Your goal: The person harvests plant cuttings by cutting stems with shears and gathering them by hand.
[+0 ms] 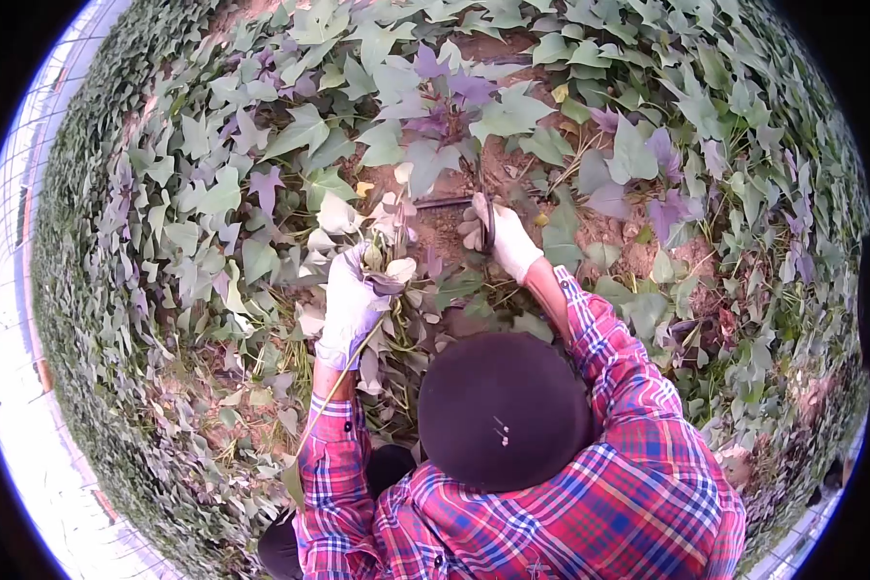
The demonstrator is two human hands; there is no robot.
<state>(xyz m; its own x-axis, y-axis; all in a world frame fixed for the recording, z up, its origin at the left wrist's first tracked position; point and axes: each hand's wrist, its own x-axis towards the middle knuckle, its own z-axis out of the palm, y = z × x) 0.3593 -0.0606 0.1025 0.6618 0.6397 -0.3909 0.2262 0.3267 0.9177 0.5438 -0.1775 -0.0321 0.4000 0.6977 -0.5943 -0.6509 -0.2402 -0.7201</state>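
Note:
My left hand, in a white glove, is closed around a bunch of leafy sweet potato vines. Pale leaf undersides stick out above the fingers, and one long stem trails down along the forearm. To the right, my right hand, also gloved in white, grips scissors; a dark handle loop shows at the fingers. The blades are hard to make out against the soil and stems. Just above this hand stands an upright vine with green and purple leaves.
Dense sweet potato foliage spreads on all sides, with bare reddish soil between plants. A thin dark hose-like strip lies on the ground between the hands. A dark cap hides part of the lower middle. Wire fencing borders the far left.

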